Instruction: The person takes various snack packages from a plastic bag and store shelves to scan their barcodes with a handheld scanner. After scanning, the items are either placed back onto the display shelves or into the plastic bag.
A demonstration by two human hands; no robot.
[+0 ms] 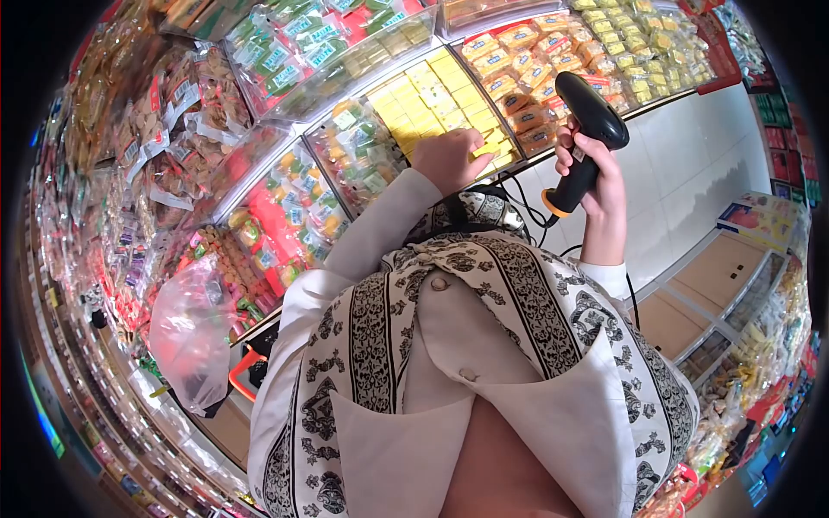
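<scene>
My left hand (pixel 445 161) is over the compartment of small yellow packs (pixel 425 102), near its front edge. Its fingers are curled, their tips close to the loose yellow packs; whatever they grip is too small to make out. In my right hand (pixel 605 177) is a black handheld scanner (pixel 591 110), held by its grip, its head tilted up and left. An orange ring (pixel 555 204) surrounds the grip's base. Black cables (pixel 528 207) hang between my hands.
Compartments of orange-wrapped packs (pixel 522 59), pale yellow packs (pixel 635 39) and green-and-orange packets (pixel 352 142) surround the yellow one. A clear plastic bag (pixel 192 332) hangs at the left. White tiled floor (pixel 691 164) and cardboard boxes (pixel 712 276) lie at the right.
</scene>
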